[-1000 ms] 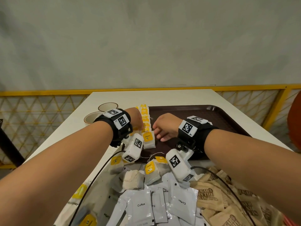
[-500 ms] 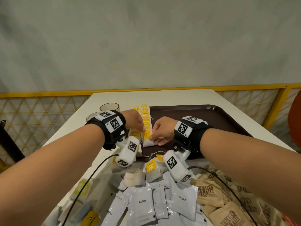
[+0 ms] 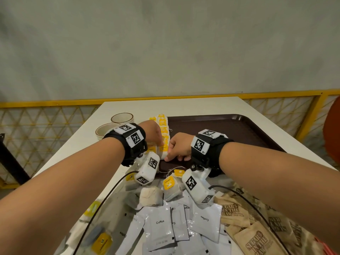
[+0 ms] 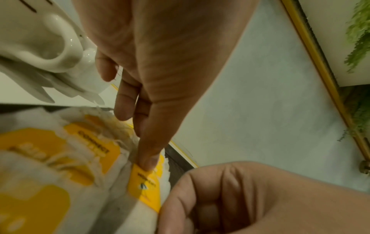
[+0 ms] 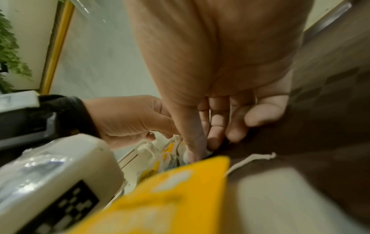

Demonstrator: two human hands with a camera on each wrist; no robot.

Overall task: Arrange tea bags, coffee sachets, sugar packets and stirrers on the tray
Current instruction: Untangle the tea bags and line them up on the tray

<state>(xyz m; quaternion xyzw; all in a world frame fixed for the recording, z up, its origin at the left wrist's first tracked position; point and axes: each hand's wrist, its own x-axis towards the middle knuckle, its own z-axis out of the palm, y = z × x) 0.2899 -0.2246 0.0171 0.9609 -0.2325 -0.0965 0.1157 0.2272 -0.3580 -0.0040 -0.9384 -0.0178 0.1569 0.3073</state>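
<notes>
A row of white tea bags (image 3: 162,126) with yellow tags stands along the left edge of the dark brown tray (image 3: 230,129). Both hands meet at the row's near end. My right hand (image 3: 174,153) pinches the corner of the nearest tea bag (image 3: 163,150) between thumb and fingers; the right wrist view shows this hand (image 5: 202,148) on the bag's white corner (image 5: 207,152). My left hand (image 3: 156,137) curls over the same bag, a fingertip pressing its yellow tag (image 4: 144,188). No stirrers are in view.
Near me lie loose tea bags (image 3: 170,186), white coffee sachets (image 3: 160,225) and brown sugar packets (image 3: 231,212). Two empty cups (image 3: 122,117) stand left of the tray. A yellow railing (image 3: 312,111) runs behind the table.
Both hands stay at the row's near end. The right hand has closed in on the nearest tea bag, and the left wrist has drifted slightly left, uncovering the cups.
</notes>
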